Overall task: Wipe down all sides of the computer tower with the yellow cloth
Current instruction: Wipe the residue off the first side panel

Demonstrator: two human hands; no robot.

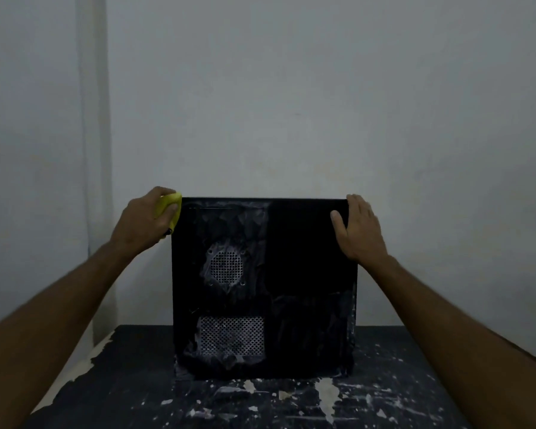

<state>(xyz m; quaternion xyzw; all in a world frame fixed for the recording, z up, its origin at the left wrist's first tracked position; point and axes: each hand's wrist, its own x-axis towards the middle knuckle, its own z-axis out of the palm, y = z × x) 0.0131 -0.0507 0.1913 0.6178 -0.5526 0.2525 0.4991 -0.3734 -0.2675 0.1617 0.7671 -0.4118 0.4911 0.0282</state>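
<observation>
Left hand (146, 219) grips yellow cloth (171, 209) at computer tower (263, 289) corner (top-left); right hand (358, 230) flat, fingers straight.

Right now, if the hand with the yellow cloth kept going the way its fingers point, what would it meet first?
The left hand grips the yellow cloth at the computer tower's upper left edge, fingers pointing right. It would likely meet the tower's left side at once; the cloth already seems to touch it, though depth is unclear.

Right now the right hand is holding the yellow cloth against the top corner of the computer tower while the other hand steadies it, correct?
Not quite: the head view shows the left hand holding the yellow cloth against the top corner of the computer tower. The right hand is the one steadying it, fingers flat on the opposite top corner.
</observation>
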